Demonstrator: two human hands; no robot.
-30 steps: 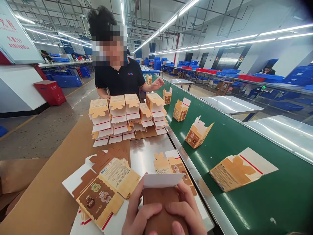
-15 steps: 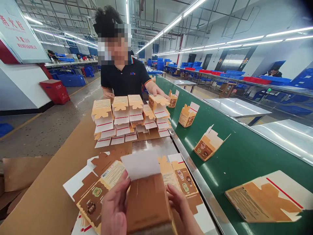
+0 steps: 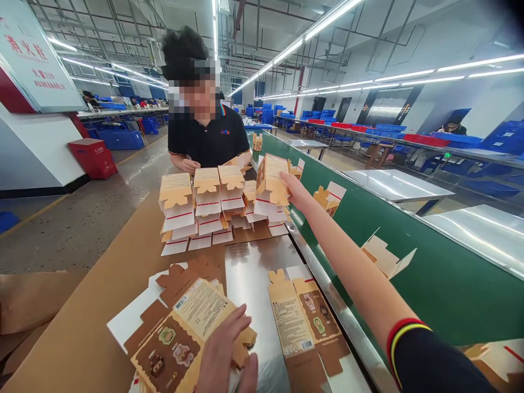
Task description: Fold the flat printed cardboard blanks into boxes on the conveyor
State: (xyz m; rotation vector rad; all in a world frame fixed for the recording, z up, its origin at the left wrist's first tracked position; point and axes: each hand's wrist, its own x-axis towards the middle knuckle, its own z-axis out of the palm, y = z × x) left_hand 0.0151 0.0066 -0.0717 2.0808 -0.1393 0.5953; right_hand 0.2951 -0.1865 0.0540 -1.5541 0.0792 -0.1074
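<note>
My right hand (image 3: pixel 291 188) reaches far forward and grips a folded carton (image 3: pixel 271 173) at its right side. That carton is at the right end of a stack of folded cartons (image 3: pixel 176 188) with white flaps and red strips; whether it rests there is unclear. Close to me, my left hand (image 3: pixel 225 349) lies with fingers apart over a pile of flat printed carton blanks (image 3: pixel 164 349), which show cartoon figures and a barcode. To its right, another flat carton blank (image 3: pixel 292 316) lies on a metal plate (image 3: pixel 249 278).
Folded cartons (image 3: pixel 387 256) stand or lie along a green conveyor belt (image 3: pixel 417 295) on my right, behind a metal rail (image 3: pixel 347 327). A co-worker (image 3: pixel 204 136) sits across, behind the stack. Brown cardboard (image 3: pixel 82 322) covers the left table side.
The carton held between both hands has gone forward to the stack in my right hand. My left hand has let go and dropped onto the blanks. The co-worker's arm has drawn back from the stack.
</note>
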